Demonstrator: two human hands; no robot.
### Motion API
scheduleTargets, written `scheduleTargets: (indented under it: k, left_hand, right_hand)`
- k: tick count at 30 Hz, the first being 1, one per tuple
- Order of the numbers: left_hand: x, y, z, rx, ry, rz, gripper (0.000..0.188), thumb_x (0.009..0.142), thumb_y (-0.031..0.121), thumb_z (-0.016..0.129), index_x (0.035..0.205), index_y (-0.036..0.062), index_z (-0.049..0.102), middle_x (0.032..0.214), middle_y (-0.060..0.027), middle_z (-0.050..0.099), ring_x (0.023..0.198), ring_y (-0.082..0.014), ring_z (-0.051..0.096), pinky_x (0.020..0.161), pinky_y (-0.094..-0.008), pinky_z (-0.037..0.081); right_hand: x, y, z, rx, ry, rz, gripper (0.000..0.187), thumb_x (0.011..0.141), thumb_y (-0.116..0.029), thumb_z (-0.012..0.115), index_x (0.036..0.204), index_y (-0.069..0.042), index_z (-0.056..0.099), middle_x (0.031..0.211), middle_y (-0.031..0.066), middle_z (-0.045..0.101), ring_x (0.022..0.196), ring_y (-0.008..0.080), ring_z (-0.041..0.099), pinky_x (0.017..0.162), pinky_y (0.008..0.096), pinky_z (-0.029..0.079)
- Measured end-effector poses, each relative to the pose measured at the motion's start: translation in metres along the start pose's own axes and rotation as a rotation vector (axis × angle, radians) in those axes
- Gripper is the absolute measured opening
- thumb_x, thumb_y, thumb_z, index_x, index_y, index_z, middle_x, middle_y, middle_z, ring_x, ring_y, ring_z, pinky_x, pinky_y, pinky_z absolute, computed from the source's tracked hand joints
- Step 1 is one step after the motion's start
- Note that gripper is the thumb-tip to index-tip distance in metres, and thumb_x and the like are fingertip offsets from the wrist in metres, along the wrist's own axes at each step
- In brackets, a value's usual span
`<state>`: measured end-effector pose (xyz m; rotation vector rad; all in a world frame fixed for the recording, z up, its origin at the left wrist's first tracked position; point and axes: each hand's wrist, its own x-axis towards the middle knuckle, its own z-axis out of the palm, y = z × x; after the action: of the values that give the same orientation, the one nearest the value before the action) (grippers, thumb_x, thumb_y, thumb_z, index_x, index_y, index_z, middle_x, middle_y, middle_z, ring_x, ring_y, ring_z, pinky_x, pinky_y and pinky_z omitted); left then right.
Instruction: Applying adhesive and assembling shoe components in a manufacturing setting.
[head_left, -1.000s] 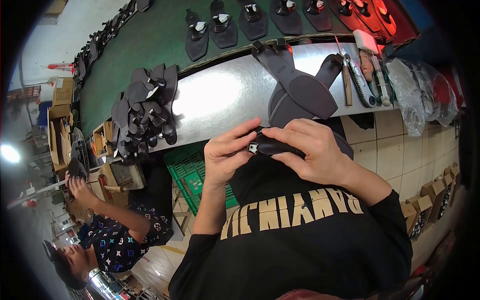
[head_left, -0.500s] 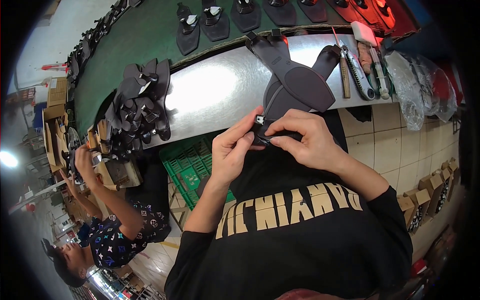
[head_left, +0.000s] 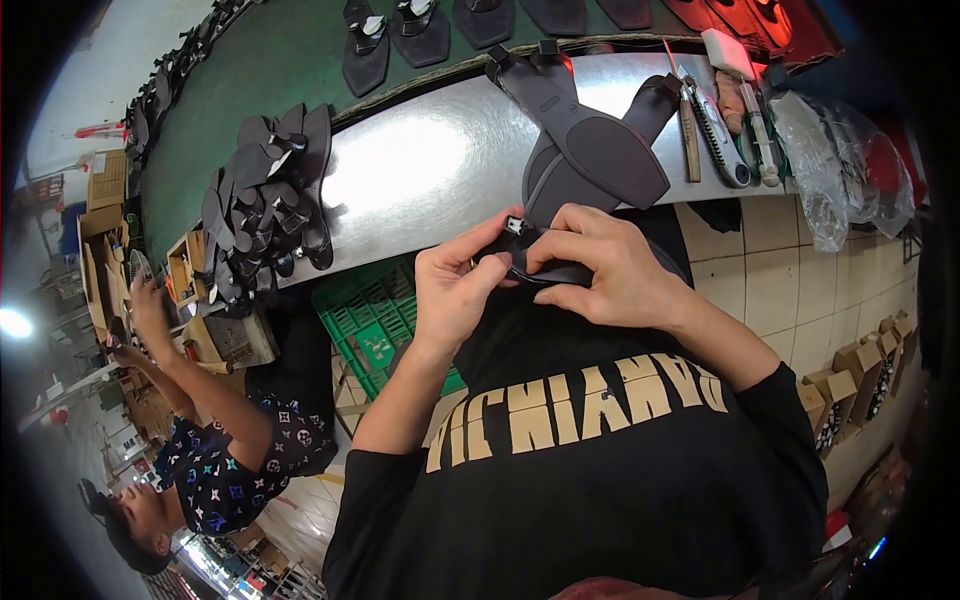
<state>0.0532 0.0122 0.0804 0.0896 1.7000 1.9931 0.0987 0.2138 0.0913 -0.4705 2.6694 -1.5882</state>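
Head view, my left hand [head_left: 455, 295] and right hand [head_left: 600, 265] both pinching a dark sandal strap [head_left: 535, 262] with small buckle, just off the bench's [head_left: 430, 160] near edge, dark soles [head_left: 585, 145] lying beyond.

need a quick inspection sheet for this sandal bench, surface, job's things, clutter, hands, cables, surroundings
surface: shiny metal bench, bare in the middle, with a green conveyor belt behind it
job's things: dark sandal strap piece with a small metal buckle, held at the bench edge
clutter: heap of dark sandals on the left; two dark soles in front; hand tools and plastic bags on the right
hands: left hand and right hand both pinch the strap piece
cables: nothing seen
surroundings: green crate under the bench, tiled floor, cardboard boxes, a co-worker reaching at the left
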Motion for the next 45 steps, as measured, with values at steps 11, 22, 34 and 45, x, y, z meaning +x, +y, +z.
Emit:
scheduleTargets:
  k: [11, 22, 34, 45]
  left_hand:
    - [0.002, 0.012, 0.001, -0.021, 0.026, -0.072, 0.039, 0.082, -0.009, 0.055, 0.12, -0.0021, 0.063, 0.12, -0.014, 0.064, 0.091, -0.012, 0.066, 0.066, -0.0223, 0.059]
    - [-0.001, 0.03, 0.006, -0.167, 0.064, -0.117, 0.04, 0.094, 0.005, 0.05, 0.133, 0.0013, 0.052, 0.118, -0.0141, 0.064, 0.085, -0.0094, 0.065, 0.062, -0.0227, 0.059]
    - [0.0, 0.021, 0.006, 0.127, -0.045, -0.214, 0.016, 0.091, 0.006, 0.062, 0.105, -0.0009, 0.066, 0.085, -0.0008, 0.066, 0.072, -0.0035, 0.058, 0.064, -0.0183, 0.048]
    - [-0.003, 0.022, -0.01, 0.243, 0.25, 0.284, 0.009, 0.086, 0.002, 0.064, 0.095, 0.0013, 0.065, 0.082, -0.0036, 0.065, 0.066, -0.0076, 0.058, 0.06, -0.0216, 0.049]
  right_hand:
    - [-0.004, 0.007, 0.014, -0.013, 0.141, -0.071, 0.024, 0.065, -0.01, 0.077, 0.086, -0.011, 0.065, 0.081, 0.0056, 0.053, 0.074, 0.0228, 0.057, 0.061, 0.0335, 0.044]
    - [-0.002, 0.003, 0.009, -0.186, 0.292, -0.265, 0.033, 0.071, -0.007, 0.074, 0.102, -0.008, 0.062, 0.082, 0.0073, 0.059, 0.07, 0.0244, 0.06, 0.06, 0.0349, 0.047]
    - [-0.004, 0.003, 0.003, -0.002, 0.224, -0.016, 0.026, 0.079, -0.01, 0.073, 0.1, -0.004, 0.059, 0.071, 0.0091, 0.063, 0.068, 0.0252, 0.065, 0.061, 0.0332, 0.05]
    - [0.034, 0.005, -0.041, 0.104, 0.356, -0.138, 0.011, 0.081, -0.006, 0.068, 0.09, -0.001, 0.064, 0.082, 0.0093, 0.065, 0.076, 0.0208, 0.062, 0.067, 0.0311, 0.047]
